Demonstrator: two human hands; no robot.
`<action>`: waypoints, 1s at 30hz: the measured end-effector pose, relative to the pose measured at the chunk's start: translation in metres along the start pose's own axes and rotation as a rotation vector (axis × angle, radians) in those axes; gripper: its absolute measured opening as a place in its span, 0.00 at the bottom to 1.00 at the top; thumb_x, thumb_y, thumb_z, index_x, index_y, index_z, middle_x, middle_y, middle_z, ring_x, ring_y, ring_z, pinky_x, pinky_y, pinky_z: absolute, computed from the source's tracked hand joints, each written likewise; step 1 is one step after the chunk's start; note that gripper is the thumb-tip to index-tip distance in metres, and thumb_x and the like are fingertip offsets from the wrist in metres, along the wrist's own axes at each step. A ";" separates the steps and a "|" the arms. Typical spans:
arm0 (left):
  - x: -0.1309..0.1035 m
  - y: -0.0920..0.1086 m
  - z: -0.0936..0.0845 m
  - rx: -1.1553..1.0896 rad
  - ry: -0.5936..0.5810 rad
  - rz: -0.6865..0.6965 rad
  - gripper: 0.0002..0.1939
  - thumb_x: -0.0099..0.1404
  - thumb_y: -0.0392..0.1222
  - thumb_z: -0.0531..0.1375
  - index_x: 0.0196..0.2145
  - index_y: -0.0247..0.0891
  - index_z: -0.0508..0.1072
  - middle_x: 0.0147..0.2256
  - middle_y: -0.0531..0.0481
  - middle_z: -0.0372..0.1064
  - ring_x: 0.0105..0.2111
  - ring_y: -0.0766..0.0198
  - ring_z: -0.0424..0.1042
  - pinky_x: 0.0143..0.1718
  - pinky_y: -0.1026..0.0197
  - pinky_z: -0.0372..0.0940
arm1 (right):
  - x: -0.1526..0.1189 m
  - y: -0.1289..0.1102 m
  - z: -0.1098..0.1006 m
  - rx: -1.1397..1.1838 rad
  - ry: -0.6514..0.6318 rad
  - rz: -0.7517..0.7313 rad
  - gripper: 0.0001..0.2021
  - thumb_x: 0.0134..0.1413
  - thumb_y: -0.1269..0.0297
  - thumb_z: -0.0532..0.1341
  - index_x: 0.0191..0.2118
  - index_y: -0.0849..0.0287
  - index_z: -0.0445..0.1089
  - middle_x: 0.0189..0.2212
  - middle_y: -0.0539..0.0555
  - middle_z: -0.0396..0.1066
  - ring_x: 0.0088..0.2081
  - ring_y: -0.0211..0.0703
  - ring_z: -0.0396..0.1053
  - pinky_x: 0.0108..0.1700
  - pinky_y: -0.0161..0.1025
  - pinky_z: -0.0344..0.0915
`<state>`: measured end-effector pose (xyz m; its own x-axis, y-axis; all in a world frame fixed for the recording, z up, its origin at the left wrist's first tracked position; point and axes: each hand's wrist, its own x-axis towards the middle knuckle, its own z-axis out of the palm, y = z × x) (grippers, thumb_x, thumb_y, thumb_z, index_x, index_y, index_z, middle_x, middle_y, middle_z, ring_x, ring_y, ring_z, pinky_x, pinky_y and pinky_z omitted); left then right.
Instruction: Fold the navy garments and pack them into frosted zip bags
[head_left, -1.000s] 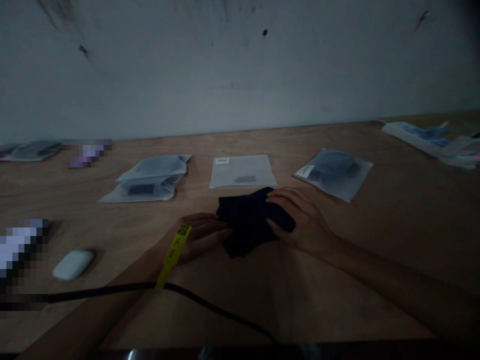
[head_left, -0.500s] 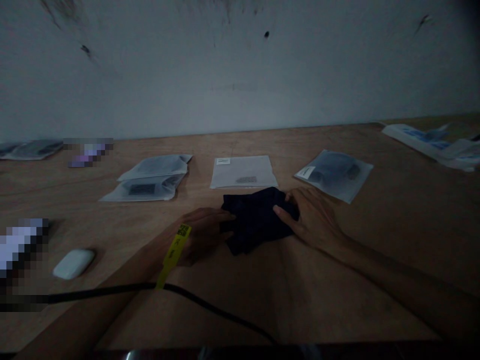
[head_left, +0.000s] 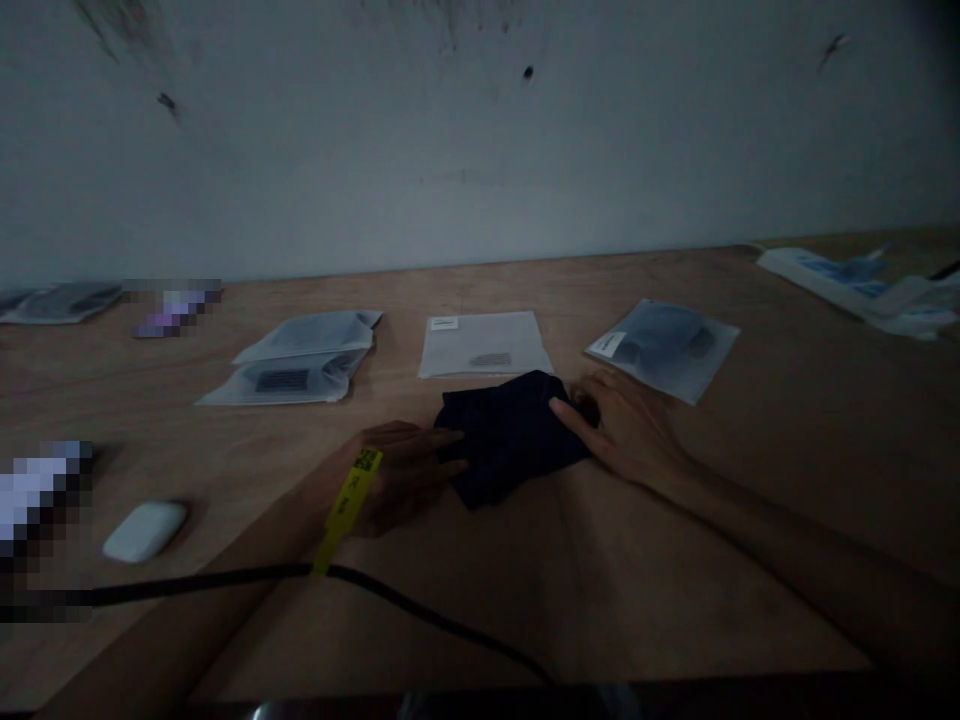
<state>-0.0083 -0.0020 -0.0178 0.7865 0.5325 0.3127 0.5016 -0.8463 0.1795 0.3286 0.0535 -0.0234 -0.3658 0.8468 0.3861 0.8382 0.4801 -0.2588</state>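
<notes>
A piece of dark navy cloth [head_left: 514, 435], loosely folded, lies on the wooden table in front of me. My left hand [head_left: 401, 465] has its fingers closed on the cloth's left edge, the index finger resting over it. At the right end my right hand [head_left: 626, 425] grips the cloth, thumb on top and the other fingers curled around the far side. Just beyond the cloth lies a flat white frosted bag [head_left: 486, 340] with a small label and a printed patch.
Frosted bags with dark contents lie at left [head_left: 304, 350] and right [head_left: 667, 345]. A white rounded case [head_left: 145, 530] sits at the near left. A black cable [head_left: 420, 610] with a yellow tag [head_left: 349, 510] crosses my left forearm. Crumpled plastic packaging [head_left: 862, 290] lies at far right.
The cloth and both hands have barely moved; the cloth's left edge looks slightly rounder under my left fingers. The whole view has shifted a little.
</notes>
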 end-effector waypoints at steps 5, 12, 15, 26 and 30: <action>0.001 0.002 -0.002 0.103 -0.007 0.017 0.19 0.71 0.38 0.57 0.59 0.45 0.69 0.61 0.47 0.65 0.55 0.56 0.72 0.55 0.51 0.68 | -0.006 -0.014 0.003 0.164 -0.013 0.007 0.24 0.58 0.39 0.57 0.43 0.57 0.65 0.36 0.57 0.72 0.39 0.53 0.71 0.39 0.49 0.67; 0.009 0.012 -0.005 0.065 0.003 0.061 0.19 0.71 0.39 0.57 0.59 0.39 0.69 0.60 0.43 0.66 0.56 0.56 0.71 0.55 0.52 0.68 | -0.007 -0.019 0.007 0.392 0.145 0.064 0.18 0.54 0.57 0.63 0.48 0.56 0.62 0.42 0.58 0.73 0.40 0.51 0.73 0.39 0.46 0.71; 0.013 0.018 -0.005 0.043 -0.023 0.064 0.19 0.71 0.39 0.57 0.58 0.38 0.69 0.60 0.41 0.66 0.55 0.53 0.72 0.53 0.50 0.69 | -0.006 -0.022 0.002 0.334 0.255 -0.015 0.18 0.56 0.60 0.62 0.51 0.56 0.63 0.46 0.60 0.72 0.46 0.55 0.72 0.45 0.49 0.71; 0.026 0.027 -0.015 0.063 -0.106 0.073 0.11 0.71 0.39 0.55 0.49 0.39 0.73 0.50 0.47 0.75 0.50 0.53 0.75 0.49 0.53 0.73 | -0.024 -0.040 0.000 0.304 0.117 -0.740 0.22 0.59 0.71 0.60 0.59 0.59 0.63 0.51 0.59 0.72 0.52 0.49 0.70 0.52 0.47 0.70; 0.019 0.025 -0.012 0.008 -0.087 0.011 0.11 0.71 0.38 0.54 0.47 0.41 0.73 0.46 0.49 0.75 0.46 0.55 0.76 0.47 0.55 0.72 | -0.025 -0.040 0.001 0.226 0.059 -0.853 0.17 0.60 0.67 0.59 0.55 0.61 0.68 0.53 0.59 0.72 0.54 0.51 0.68 0.54 0.50 0.70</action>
<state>0.0151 -0.0128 0.0037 0.8201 0.5229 0.2324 0.4955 -0.8521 0.1688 0.3041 0.0133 -0.0234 -0.8032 0.1695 0.5710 0.1872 0.9819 -0.0281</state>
